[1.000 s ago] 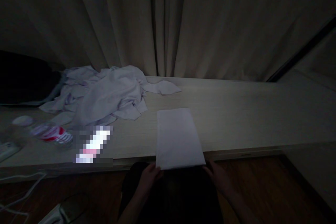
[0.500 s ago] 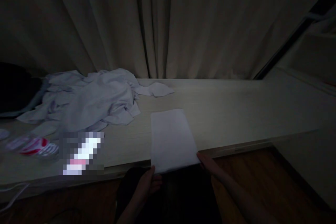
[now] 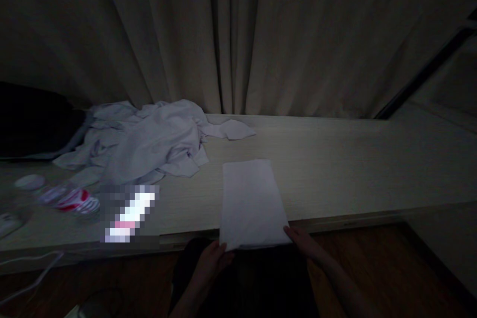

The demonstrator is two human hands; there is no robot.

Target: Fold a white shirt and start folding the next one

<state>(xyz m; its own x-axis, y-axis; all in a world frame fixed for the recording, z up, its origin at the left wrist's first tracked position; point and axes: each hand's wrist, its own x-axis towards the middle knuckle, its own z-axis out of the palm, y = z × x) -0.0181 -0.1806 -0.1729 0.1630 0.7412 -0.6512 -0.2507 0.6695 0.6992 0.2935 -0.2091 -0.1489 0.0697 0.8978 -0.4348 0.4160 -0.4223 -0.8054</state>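
Observation:
A folded white cloth (image 3: 253, 203), flat and roughly rectangular, lies on the pale tabletop with its near end reaching past the table's front edge. My left hand (image 3: 214, 258) grips its near left corner, thumb on top and fingers beneath. At the near right corner, my right hand (image 3: 298, 238) pinches the cloth, its thumb and fingers closed on the edge. To the left, a rumpled heap of white cloth (image 3: 156, 139) spreads over the table, one strip stretching right toward the curtain.
A clear plastic bottle with a red and white label (image 3: 76, 200) lies at left, near a blurred-out bright rectangle (image 3: 130, 213). A dark bundle (image 3: 33, 121) sits at far left. Behind the table (image 3: 335, 164) hangs a beige curtain (image 3: 316, 39). A white cable (image 3: 48, 273) dangles at lower left.
The view has turned slightly left, so everything appears shifted right. Both hands keep hold of the folded cloth's near corners, and the cloth's shape is nearly the same.

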